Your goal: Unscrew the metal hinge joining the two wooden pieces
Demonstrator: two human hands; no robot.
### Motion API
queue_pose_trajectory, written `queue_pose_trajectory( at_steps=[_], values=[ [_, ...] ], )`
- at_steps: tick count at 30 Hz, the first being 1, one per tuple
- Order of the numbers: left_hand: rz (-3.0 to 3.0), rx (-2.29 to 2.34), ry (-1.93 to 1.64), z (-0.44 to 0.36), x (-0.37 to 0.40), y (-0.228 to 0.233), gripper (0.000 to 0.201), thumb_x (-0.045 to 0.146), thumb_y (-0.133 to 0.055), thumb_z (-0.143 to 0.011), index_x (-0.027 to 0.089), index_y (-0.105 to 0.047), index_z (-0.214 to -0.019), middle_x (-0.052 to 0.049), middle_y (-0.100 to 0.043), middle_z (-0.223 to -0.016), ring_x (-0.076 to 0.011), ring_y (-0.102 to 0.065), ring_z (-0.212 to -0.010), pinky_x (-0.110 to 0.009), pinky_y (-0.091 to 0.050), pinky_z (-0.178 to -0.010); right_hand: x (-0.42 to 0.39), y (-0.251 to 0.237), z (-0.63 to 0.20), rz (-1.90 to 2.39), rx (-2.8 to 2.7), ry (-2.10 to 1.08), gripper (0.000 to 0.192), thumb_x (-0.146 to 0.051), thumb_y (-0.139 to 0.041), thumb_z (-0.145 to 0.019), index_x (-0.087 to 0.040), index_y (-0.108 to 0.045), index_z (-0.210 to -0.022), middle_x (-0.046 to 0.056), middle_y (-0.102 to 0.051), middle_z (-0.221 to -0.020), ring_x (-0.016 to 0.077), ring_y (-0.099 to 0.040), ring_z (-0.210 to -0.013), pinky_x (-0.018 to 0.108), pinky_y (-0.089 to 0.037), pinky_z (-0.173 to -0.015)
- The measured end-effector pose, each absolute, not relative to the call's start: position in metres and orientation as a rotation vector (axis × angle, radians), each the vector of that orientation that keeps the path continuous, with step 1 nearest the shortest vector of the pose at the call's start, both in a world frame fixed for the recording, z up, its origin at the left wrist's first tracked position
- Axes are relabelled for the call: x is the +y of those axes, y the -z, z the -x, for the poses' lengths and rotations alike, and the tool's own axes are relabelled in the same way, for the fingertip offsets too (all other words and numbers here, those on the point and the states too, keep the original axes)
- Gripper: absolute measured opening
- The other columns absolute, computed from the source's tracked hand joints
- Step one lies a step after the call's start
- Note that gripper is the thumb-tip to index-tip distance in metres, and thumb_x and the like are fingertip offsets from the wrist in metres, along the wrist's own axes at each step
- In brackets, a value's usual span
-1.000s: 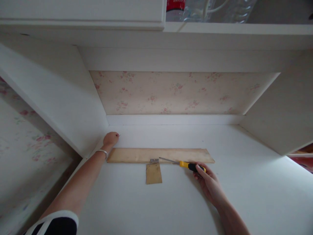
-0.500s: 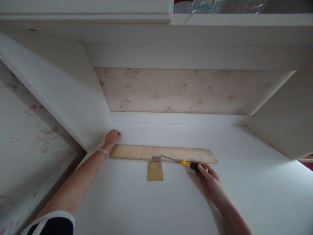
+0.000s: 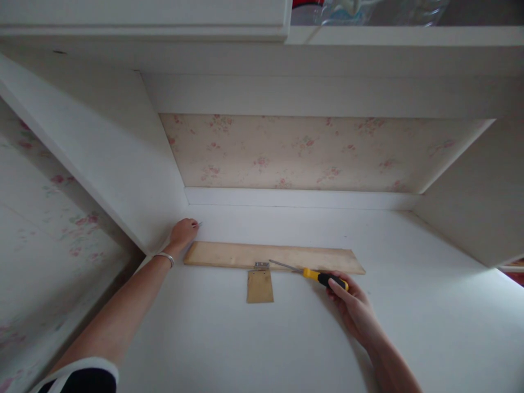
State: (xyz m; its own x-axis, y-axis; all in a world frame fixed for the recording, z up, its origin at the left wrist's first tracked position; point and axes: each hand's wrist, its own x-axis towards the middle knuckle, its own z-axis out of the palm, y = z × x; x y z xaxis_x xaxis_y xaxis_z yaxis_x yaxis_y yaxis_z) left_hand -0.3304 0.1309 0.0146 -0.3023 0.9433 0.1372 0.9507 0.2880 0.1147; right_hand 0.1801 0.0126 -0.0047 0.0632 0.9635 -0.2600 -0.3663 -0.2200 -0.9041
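A long wooden board (image 3: 245, 255) lies flat on the white desk top (image 3: 286, 338). A small metal hinge (image 3: 261, 266) joins its near edge to a small wooden flap (image 3: 259, 286). My right hand (image 3: 352, 305) grips a screwdriver with a yellow and black handle (image 3: 323, 278); its metal shaft points left toward the hinge. My left hand (image 3: 183, 231) is closed near the board's left end, by the desk's left wall, with a tiny metal piece showing at its fingertips. A bracelet sits on that wrist.
White side panels (image 3: 123, 164) close the desk recess on both sides, with flowered wallpaper (image 3: 311, 153) at the back. A white shelf (image 3: 368, 35) overhead holds clear bottles.
My left hand has shifted slightly left, away from the board's end. The view has drifted a little; the screwdriver and board stay where they were.
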Motion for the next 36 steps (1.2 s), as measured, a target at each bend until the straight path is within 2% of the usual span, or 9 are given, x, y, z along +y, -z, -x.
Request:
queue_pose_trajectory(
  at_steps=[5, 11, 16, 18, 22, 25, 31, 34, 36],
  values=[
    [1.852, -2.521, 0.27, 0.331, 0.138, -0.015, 0.037, 0.033, -0.047, -0.08, 0.019, -0.069, -0.107, -0.008, -0.067, -0.113, -0.0234, -0.059, -0.105, -0.029, -0.044, -0.088, 0.012, 0.004, -0.18, 1.183, -0.75, -1.417, 0.044, -0.022, -0.082, -0.058, -0.023, -0.064, -0.098, -0.002, -0.062, -0.085, 0.0085, -0.055, -0.066, 0.016, -0.05, -0.058],
    [1.83, -2.539, 0.286, 0.328, 0.144, -0.015, 0.033, 0.03, -0.046, -0.08, 0.02, -0.072, -0.098, -0.008, -0.069, -0.106, -0.0239, -0.062, -0.1, -0.03, -0.046, -0.085, 0.008, 0.003, -0.18, 1.137, -0.721, -1.444, 0.039, -0.029, -0.078, -0.066, -0.021, -0.065, -0.102, -0.001, -0.062, -0.078, 0.0069, -0.055, -0.065, 0.011, -0.047, -0.059],
    [1.799, -2.56, 0.34, 0.328, 0.144, -0.016, 0.036, 0.035, -0.046, -0.081, 0.018, -0.071, -0.099, -0.01, -0.069, -0.105, -0.0255, -0.062, -0.099, -0.032, -0.047, -0.084, 0.006, 0.005, -0.179, 1.072, -0.574, -1.393, 0.027, -0.034, -0.077, -0.067, -0.017, -0.067, -0.085, 0.0, -0.06, -0.067, 0.0068, -0.053, -0.06, 0.012, -0.047, -0.056],
    [1.777, -2.554, 0.409, 0.326, 0.14, -0.019, 0.036, 0.037, -0.045, -0.082, 0.017, -0.071, -0.099, -0.01, -0.069, -0.105, -0.0257, -0.062, -0.099, -0.032, -0.046, -0.083, 0.008, 0.005, -0.179, 1.037, -0.509, -1.36, 0.026, -0.036, -0.077, -0.066, -0.018, -0.067, -0.083, 0.0, -0.061, -0.071, 0.0067, -0.052, -0.06, 0.013, -0.047, -0.054],
    [1.826, -2.415, 0.692, 0.303, 0.114, -0.032, 0.034, 0.035, -0.043, -0.084, 0.016, -0.069, -0.095, -0.009, -0.068, -0.102, -0.022, -0.062, -0.09, -0.031, -0.046, -0.083, 0.013, -0.002, -0.171, 1.015, -0.419, -1.222, 0.028, -0.043, -0.072, -0.071, -0.024, -0.066, -0.09, -0.001, -0.063, -0.088, 0.0081, -0.055, -0.069, 0.017, -0.048, -0.057],
    [2.039, -2.285, 0.951, 0.262, 0.072, -0.041, 0.03, 0.035, -0.044, -0.084, 0.018, -0.067, -0.093, -0.006, -0.067, -0.1, -0.017, -0.061, -0.082, -0.027, -0.046, -0.084, 0.015, -0.016, -0.153, 1.041, -0.5, -1.119, 0.029, -0.05, -0.064, -0.076, -0.027, -0.065, -0.093, -0.001, -0.063, -0.092, 0.0111, -0.056, -0.08, 0.02, -0.048, -0.061],
    [2.389, -2.626, 1.429, 0.164, -0.004, -0.027, 0.031, 0.045, -0.051, -0.079, 0.022, -0.07, -0.087, -0.004, -0.068, -0.084, -0.017, -0.061, -0.075, -0.026, -0.047, -0.069, 0.019, -0.075, -0.093, 0.861, -0.74, -1.051, 0.03, -0.05, -0.052, -0.085, -0.027, -0.057, -0.104, -0.002, -0.055, -0.086, 0.0081, -0.052, -0.066, 0.021, -0.043, -0.058],
    [2.273, -2.968, 1.78, 0.133, -0.012, -0.016, 0.038, 0.048, -0.054, -0.075, 0.019, -0.067, -0.097, -0.003, -0.064, -0.075, -0.0137, -0.056, -0.059, -0.023, -0.041, -0.05, 0.026, -0.103, -0.066, 0.774, -0.823, -1.045, 0.029, -0.05, -0.048, -0.087, -0.028, -0.052, -0.105, -0.002, -0.051, -0.09, 0.0063, -0.05, -0.06, 0.02, -0.04, -0.051],
    [2.101, -3.079, 2.053, 0.12, -0.01, -0.011, 0.045, 0.05, -0.055, -0.073, 0.017, -0.063, -0.101, -0.001, -0.059, -0.07, -0.0111, -0.052, -0.052, -0.022, -0.037, -0.045, 0.033, -0.116, -0.051, 0.76, -0.873, -1.001, 0.028, -0.051, -0.047, -0.087, -0.027, -0.049, -0.103, -0.003, -0.049, -0.088, 0.0051, -0.047, -0.056, 0.018, -0.037, -0.045]
  ],
)
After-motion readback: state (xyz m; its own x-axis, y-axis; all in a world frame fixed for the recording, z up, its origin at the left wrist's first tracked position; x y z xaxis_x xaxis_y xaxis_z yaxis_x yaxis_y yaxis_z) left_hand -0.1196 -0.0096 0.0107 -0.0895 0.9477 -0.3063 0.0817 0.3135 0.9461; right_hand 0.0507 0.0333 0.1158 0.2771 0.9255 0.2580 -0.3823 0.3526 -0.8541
